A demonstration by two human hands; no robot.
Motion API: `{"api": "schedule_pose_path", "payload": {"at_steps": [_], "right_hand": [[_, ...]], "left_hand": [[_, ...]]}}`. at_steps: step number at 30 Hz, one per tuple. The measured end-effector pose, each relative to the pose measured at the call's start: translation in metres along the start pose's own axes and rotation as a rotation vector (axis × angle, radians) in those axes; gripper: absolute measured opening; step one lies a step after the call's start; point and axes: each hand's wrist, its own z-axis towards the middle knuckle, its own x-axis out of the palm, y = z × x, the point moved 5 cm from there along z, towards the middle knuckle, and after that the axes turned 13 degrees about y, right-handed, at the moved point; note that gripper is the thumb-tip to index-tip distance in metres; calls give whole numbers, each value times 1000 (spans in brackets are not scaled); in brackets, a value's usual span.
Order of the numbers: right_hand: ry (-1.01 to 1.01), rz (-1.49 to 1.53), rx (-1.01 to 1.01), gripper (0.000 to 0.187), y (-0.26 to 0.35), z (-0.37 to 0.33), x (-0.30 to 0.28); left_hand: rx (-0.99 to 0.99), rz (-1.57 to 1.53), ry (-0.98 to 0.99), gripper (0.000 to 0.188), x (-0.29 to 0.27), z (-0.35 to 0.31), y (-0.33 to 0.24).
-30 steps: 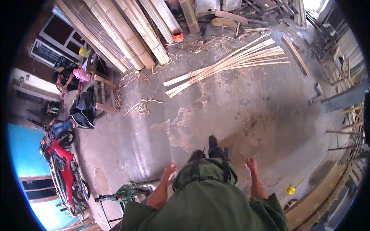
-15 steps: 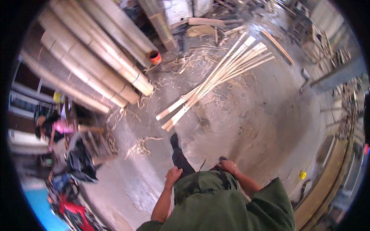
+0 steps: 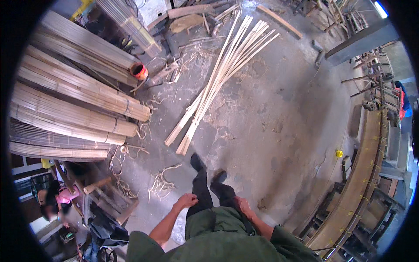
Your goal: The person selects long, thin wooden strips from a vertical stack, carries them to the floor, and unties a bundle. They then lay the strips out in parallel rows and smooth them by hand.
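My left hand [image 3: 187, 201] hangs beside my left thigh with its fingers curled in, and nothing shows in it. Against the dark trousers [image 3: 201, 192] on the other side is my right hand [image 3: 245, 208]; its fingers are blurred and partly lost against the cloth. Beyond my feet, a loose bundle of long pale wooden or bamboo strips [image 3: 214, 83] lies on the floor, fanned out at the far end. Both hands are well apart from it. A green shirt [image 3: 218, 238] covers my lower view.
Large rolled slat blinds [image 3: 83, 96] lie at the left, beside a red can [image 3: 139, 71]. Fibre scraps [image 3: 162, 183] litter the grey floor. Another person [image 3: 63, 196] is at the lower left. A long board rack [image 3: 349, 196] and yellow roll [image 3: 339, 153] stand right; a plank [image 3: 279, 21] lies far off.
The view has turned and shifted, so the strips appear farther left. Both feet now show, the right one ahead of the shirt. My hands have dropped slightly, staying near the thighs.
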Motion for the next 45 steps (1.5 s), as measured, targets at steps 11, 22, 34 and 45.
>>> {"api": "schedule_pose_path", "payload": {"at_steps": [11, 22, 34, 45], "right_hand": [[-126, 458, 17, 21, -26, 4, 68], [-291, 314, -139, 20, -94, 328, -1], [-470, 9, -471, 17, -93, 543, -43], [-342, -226, -608, 14, -67, 583, -34]], "left_hand": [[-182, -334, 342, 31, -11, 55, 42], [-133, 332, -427, 29, -174, 359, 238], [-290, 429, -782, 96, -259, 495, 297], [-251, 327, -588, 78, -293, 456, 275]]}}
